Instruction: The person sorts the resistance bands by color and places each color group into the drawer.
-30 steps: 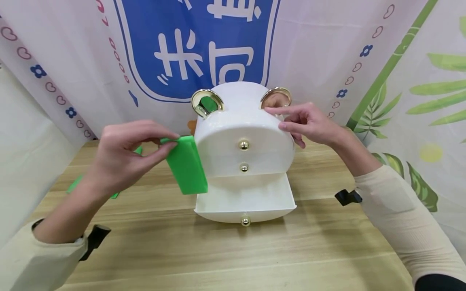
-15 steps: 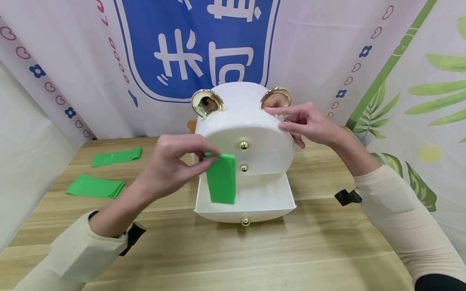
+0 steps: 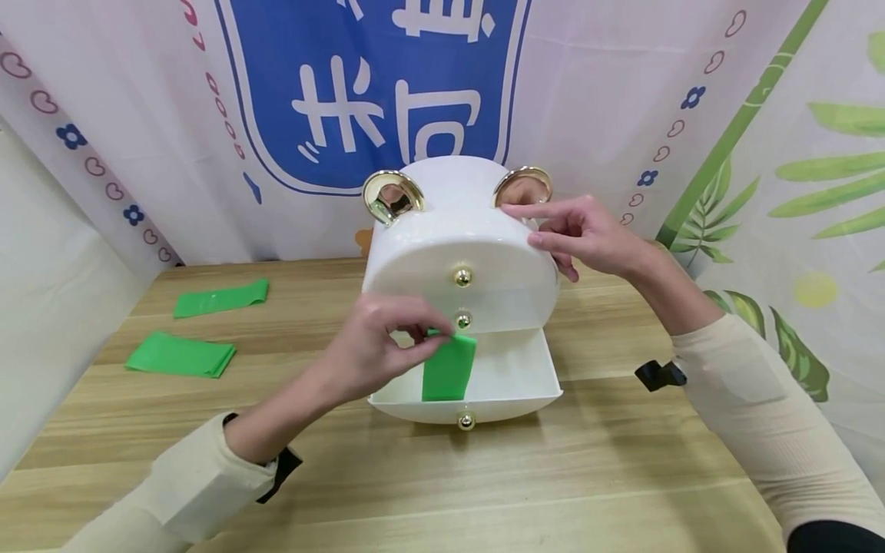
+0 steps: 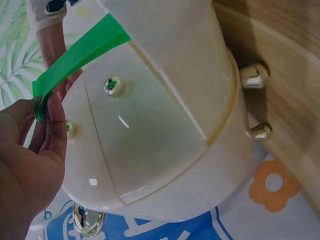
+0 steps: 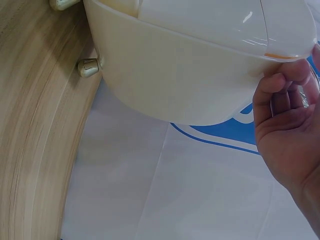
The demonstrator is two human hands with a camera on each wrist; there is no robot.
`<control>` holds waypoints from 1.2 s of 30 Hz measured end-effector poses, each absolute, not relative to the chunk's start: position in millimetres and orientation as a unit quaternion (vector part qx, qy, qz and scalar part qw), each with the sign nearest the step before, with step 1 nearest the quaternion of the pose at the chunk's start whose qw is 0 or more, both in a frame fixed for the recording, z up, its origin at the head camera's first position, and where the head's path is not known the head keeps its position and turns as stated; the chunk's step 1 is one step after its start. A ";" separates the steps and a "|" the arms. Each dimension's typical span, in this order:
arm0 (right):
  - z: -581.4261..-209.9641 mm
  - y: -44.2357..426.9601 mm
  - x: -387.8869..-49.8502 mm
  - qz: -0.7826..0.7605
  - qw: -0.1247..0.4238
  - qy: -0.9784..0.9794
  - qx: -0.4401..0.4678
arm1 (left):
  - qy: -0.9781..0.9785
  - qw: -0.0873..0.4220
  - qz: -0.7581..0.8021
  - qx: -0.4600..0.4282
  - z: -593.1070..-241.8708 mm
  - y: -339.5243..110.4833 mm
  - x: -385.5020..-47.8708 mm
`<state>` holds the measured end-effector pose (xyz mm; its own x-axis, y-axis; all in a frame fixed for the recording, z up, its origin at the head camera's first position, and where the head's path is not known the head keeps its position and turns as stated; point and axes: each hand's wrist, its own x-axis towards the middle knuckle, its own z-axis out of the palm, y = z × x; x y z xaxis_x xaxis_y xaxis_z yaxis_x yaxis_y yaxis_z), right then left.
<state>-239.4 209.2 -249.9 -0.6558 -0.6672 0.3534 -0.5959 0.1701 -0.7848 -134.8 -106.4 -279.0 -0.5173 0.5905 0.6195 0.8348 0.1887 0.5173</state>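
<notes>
With thumb and fingertips, my left hand pinches the top end of a flat green resistance band. The band hangs down into the pulled-out bottom drawer of a white desktop drawer cabinet. The left wrist view shows the band running from my fingertips toward the drawer, where its far end is hidden. My right hand rests at the cabinet's upper right, by a gold ear. Its index finger touches the top and its thumb the front edge. The two upper drawers are closed.
Two more green bands, a rear one and a front one, lie flat on the left of the wooden table. A printed cloth backdrop stands close behind the cabinet. Gold feet hold the cabinet up.
My left hand has carried the band rightward and down, from beside the cabinet's left side to inside the open drawer. The right hand stays in place.
</notes>
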 end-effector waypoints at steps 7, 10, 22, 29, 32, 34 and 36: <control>-249.5 208.2 -240.1 -0.493 0.036 0.766 -0.411 | -0.775 0.135 -0.426 -0.447 -292.6 -107.2 -137.9; -249.5 207.7 -240.5 -0.494 0.037 0.764 -0.413 | -0.783 0.144 -0.400 -0.453 -299.1 -109.3 -140.4; -249.3 207.1 -240.5 -0.498 0.037 0.764 -0.409 | -0.809 0.234 -0.196 -0.501 -325.0 -109.0 -145.7; -250.9 207.1 -240.2 -0.501 0.038 0.758 -0.417 | -0.804 0.301 -0.053 -0.510 -329.2 -110.5 -148.8; -251.0 207.5 -240.1 -0.499 0.038 0.760 -0.414 | -0.809 0.299 -0.061 -0.503 -325.7 -114.2 -148.4; -250.7 207.9 -240.1 -0.500 0.039 0.761 -0.412 | -0.811 0.303 -0.076 -0.494 -322.8 -118.8 -148.2; -250.3 208.4 -240.0 -0.500 0.039 0.761 -0.412 | -0.813 0.308 -0.096 -0.484 -319.7 -125.3 -148.0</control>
